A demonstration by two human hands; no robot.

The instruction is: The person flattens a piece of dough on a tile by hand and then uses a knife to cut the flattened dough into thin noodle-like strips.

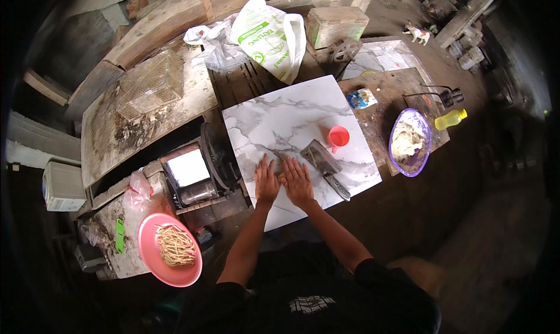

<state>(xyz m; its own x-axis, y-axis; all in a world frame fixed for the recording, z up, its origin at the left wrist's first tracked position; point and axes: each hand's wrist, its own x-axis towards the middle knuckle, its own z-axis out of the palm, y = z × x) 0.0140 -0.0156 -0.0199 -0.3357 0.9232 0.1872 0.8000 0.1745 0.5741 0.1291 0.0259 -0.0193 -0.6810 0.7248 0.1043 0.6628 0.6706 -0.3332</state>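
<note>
Both palms face down on a white marble-patterned board [280,112]. My left hand [266,183] lies with its fingers stretched forward, and close beside it my right hand [297,182] is laid out the same way, thumbs nearly meeting. Whether anything lies under the palms is hidden. Just right of my right hand rests a cleaver [319,157] with a dark, wide blade, its handle toward the board's near edge. A red cup [338,137] stands beyond the cleaver.
To the right, a purple-rimmed bowl [429,142] holds a pale doughy mass [407,140], near a yellow bottle [451,119]. At left are a roller machine [198,191] and a pink basin [150,249] of thin pale sticks [175,245]. A white plastic bag [269,36] stands behind the board.
</note>
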